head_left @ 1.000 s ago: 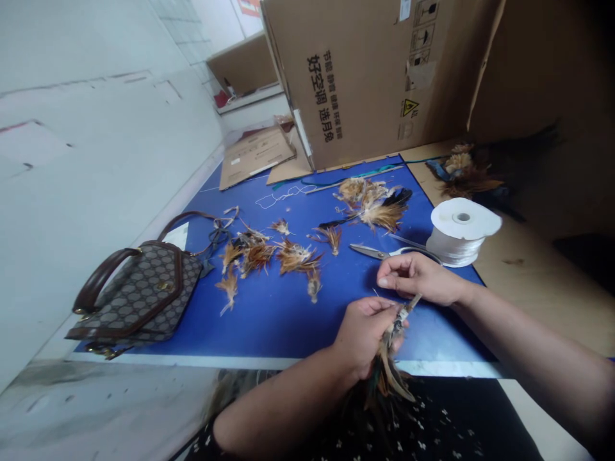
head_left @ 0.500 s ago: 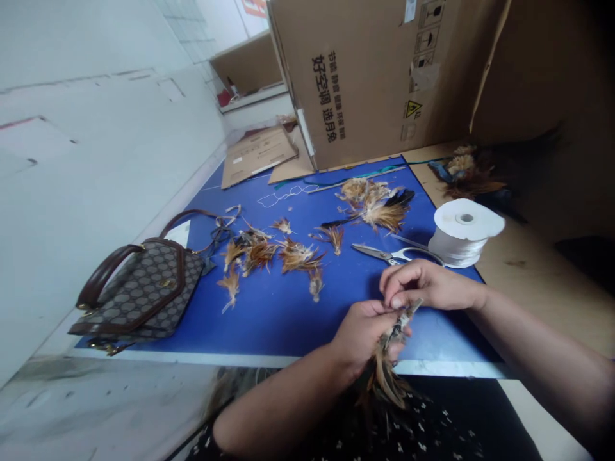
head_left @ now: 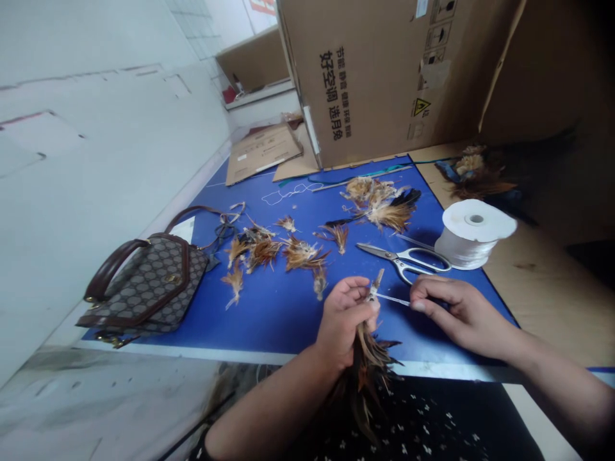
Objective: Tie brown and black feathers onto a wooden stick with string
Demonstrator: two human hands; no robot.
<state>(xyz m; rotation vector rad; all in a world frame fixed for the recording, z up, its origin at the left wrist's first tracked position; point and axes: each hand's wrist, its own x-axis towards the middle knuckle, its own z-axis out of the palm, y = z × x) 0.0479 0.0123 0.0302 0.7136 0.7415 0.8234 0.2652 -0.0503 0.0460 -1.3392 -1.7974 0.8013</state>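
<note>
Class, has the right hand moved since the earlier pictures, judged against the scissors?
Yes: the right hand has moved rightward in the view relative to the scissors, uncovering more of their lower handle.

Prob. a craft wkshop, w/ feather bunches (head_left: 303, 254), scissors (head_left: 394, 256) & white spool (head_left: 475, 234) on blue-topped tbl (head_left: 278, 307).

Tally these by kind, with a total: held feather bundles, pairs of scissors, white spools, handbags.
Held feather bundle: 1
Scissors: 1 pair
White spool: 1
Handbag: 1
Total: 4
</note>
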